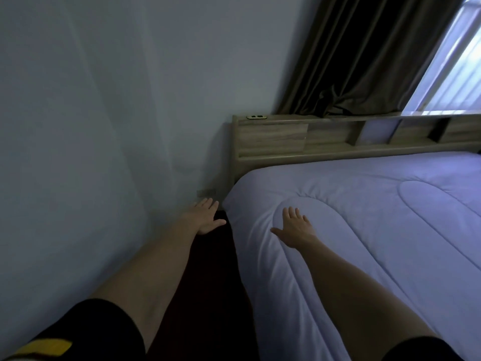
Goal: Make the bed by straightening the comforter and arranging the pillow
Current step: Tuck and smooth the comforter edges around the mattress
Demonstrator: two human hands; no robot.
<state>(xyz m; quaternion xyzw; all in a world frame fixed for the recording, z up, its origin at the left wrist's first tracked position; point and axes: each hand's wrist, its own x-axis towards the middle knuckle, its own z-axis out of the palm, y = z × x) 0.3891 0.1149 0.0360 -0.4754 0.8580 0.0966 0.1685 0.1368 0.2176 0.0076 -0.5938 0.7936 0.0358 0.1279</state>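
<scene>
Here, at the far left, a pale wall point(91, 113) runs beside a dark gap of floor point(208, 282), and the left arm reaches straight forward over that gap from a black sleeve with a yellow patch point(46, 346). The left hand point(207, 217) is flat, palm down, fingers straight and slightly spread, thumb pointing toward the bed; it holds nothing and sits just beside the mattress corner, whether touching it I cannot tell. Further right, the right hand point(295, 227) lies palm down with fingers spread on the lavender quilted comforter point(377, 230), which covers the bed smoothly up to the wooden headboard point(273, 139). Behind it hangs a dark curtain point(364, 53), with a bright window point(455, 74) at far right.
</scene>
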